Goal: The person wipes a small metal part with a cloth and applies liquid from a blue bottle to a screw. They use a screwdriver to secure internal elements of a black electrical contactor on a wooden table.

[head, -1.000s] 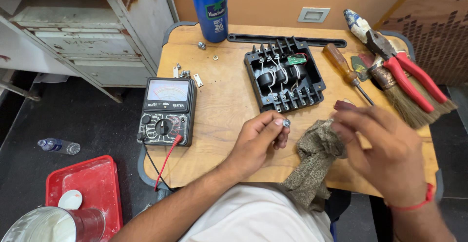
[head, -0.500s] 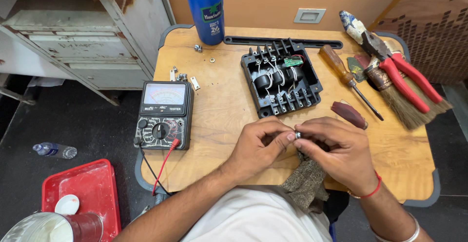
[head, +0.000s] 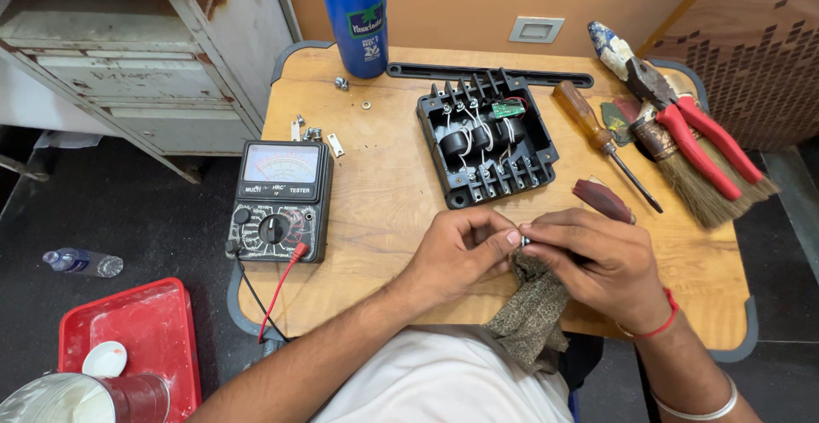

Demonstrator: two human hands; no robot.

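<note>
Metal part (head: 524, 240), tiny, likely light, hard and slippery, pinched between fingers of left hand (head: 461, 252) and right hand (head: 597, 265) above cloth (head: 533, 312) at surface (head: 384, 176) edge; best gripped by fingertips.

Bare tabletop (head: 388, 188) lies open between the analog multimeter (head: 278, 202) and the black terminal box (head: 485, 137), wide enough for a hand. Right of the box, the wooden-handled screwdriver (head: 597, 133), red pliers (head: 682, 112) and brush (head: 691, 167) crowd the way. Behind the box, the blue bottle (head: 354, 15) and loose screws (head: 311, 131) stand.
</note>
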